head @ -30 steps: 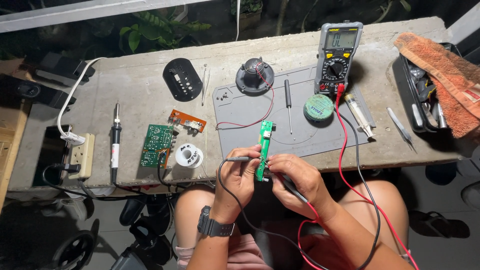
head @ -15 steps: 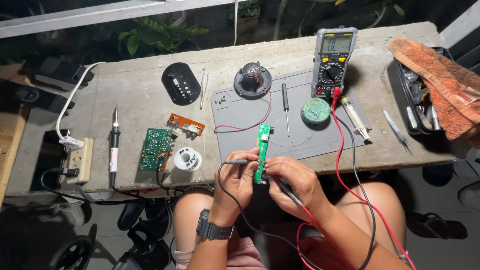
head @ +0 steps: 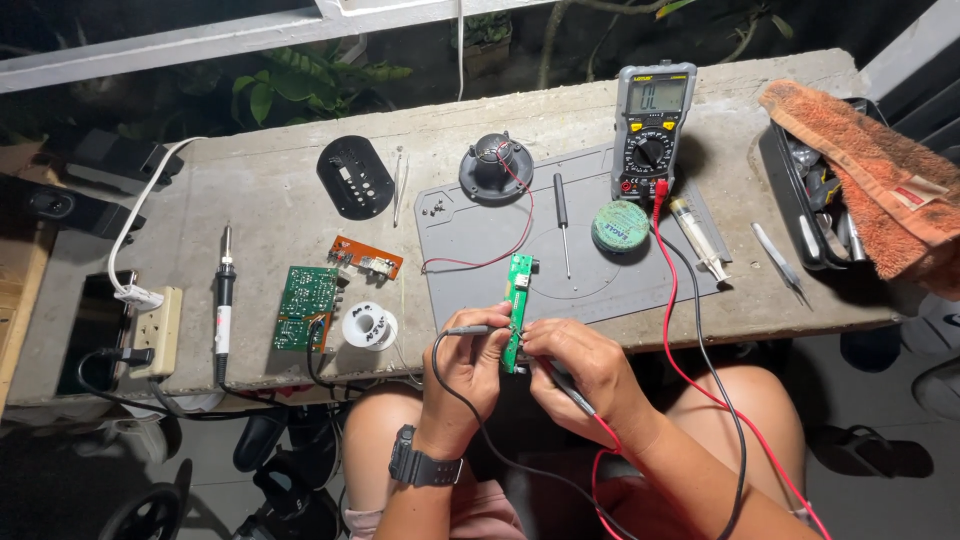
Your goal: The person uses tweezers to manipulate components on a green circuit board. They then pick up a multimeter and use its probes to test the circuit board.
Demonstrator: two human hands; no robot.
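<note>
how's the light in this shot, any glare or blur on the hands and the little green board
Head view: bright light on the concrete bench, dark beyond its far edge and under it. Left hand, right hand and the narrow green board are sharp, no motion blur. No strong glare; the meter screen is evenly lit. The bench edges bow slightly, a wide-lens effect.

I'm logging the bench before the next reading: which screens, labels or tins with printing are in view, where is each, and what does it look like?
Multimeter: far edge of the grey mat, upright grey-and-yellow body, pale lit rectangular screen above a round dial.
Round tin: on the mat just below the multimeter, green lid with a printed label.
Solder spool: left of the left hand, white, handwriting on its face.
Towel tag: small red patch on the orange towel, far right.
</note>
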